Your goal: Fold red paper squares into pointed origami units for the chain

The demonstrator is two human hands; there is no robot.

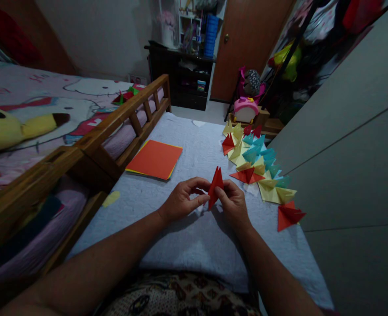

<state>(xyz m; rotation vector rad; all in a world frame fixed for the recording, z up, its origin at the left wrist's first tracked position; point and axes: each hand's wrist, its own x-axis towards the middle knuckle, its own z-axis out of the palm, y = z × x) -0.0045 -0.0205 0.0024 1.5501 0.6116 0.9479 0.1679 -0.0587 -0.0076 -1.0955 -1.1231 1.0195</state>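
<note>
A red folded-paper piece (216,186) with pointed tips is held upright above the cloth-covered table (194,245). My right hand (235,204) pinches it from the right, thumb on its face and fingers behind. From the left, my left hand (183,199) has its thumb and index finger closed at the paper's edge. Left of my hands lies a stack of square paper sheets (156,159), orange-red on top with yellow edges below. To the right stand rows of folded-paper pieces (253,151) in yellow, blue and red. A single red folded piece (288,215) sits nearest me there.
A wooden bed rail (114,116) borders the table on the left, with a bed and a yellow plush toy (19,127) beyond it. A pale cabinet wall (352,145) runs along the right. Behind the table stand a dark cabinet (180,79) and a pink toy case (245,109).
</note>
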